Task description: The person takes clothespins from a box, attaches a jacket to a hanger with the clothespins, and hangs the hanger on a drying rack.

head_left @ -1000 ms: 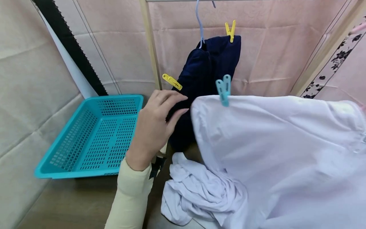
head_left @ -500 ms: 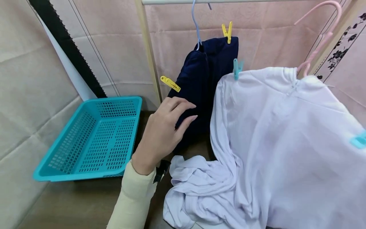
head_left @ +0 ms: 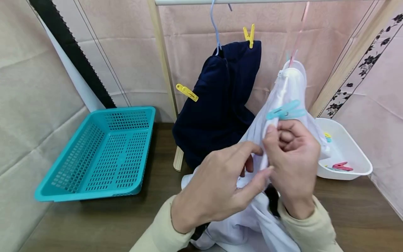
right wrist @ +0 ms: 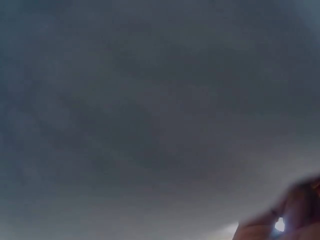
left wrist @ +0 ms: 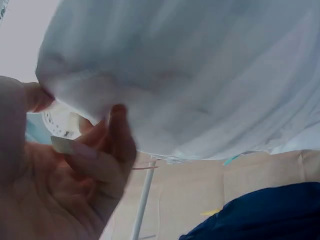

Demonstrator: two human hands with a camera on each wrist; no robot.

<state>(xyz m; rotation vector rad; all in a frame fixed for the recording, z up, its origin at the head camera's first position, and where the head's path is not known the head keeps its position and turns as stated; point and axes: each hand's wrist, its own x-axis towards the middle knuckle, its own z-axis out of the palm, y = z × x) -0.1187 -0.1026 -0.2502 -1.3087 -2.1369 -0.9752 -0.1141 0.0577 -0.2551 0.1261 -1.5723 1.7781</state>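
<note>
The white zip-neck garment [head_left: 283, 87] hangs edge-on from a pink hanger [head_left: 297, 43]. Its edge carries a light blue clothespin [head_left: 285, 111]. Just below that pin, my right hand [head_left: 296, 161] pinches a fold of the white cloth between thumb and curled fingers. My left hand [head_left: 217, 185] is at the same fold from the left, thumb and index finger a little apart at the cloth. In the left wrist view, its fingers [left wrist: 117, 125] lie close under the garment. Shaded cloth fills most of the right wrist view, a bit of hand [right wrist: 300, 215] at its lower corner.
A navy garment [head_left: 220, 101] hangs on a blue hanger [head_left: 215, 28], with yellow clothespins [head_left: 187, 92] on it. At left is a teal basket [head_left: 94, 196]. A white basin [head_left: 346, 175] with pink and other clothespins stands at right. A rail [head_left: 267, 1] crosses above.
The white garment has swung from broadside to edge-on, its hook up by the rail. My right hand has come into view, pinching its edge. My left hand has moved right and down to it.
</note>
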